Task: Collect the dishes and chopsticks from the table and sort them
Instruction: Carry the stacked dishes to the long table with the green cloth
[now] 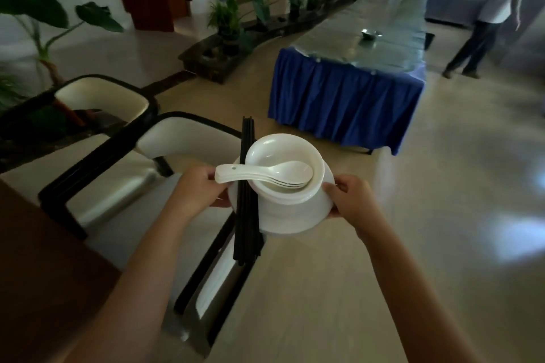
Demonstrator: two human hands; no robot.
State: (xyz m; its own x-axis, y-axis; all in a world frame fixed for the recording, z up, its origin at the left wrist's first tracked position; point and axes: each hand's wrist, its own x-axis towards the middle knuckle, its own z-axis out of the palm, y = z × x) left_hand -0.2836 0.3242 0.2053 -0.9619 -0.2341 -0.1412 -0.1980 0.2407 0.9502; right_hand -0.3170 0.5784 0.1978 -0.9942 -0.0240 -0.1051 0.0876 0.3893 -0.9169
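Left hand (198,189) grips plate stack (290,215), pinning black chopsticks (247,186) lengthwise; right hand (348,199) clasps opposite rim.

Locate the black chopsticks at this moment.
In the head view, the black chopsticks lie across the left side of the stack of white dishes, beside the bowls, next to the left hand.

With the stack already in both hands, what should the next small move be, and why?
Probably carry it level toward the blue-skirted table. Both the left hand and right hand grip the plates, while the chopsticks and spoons lie loose on top and could slide.
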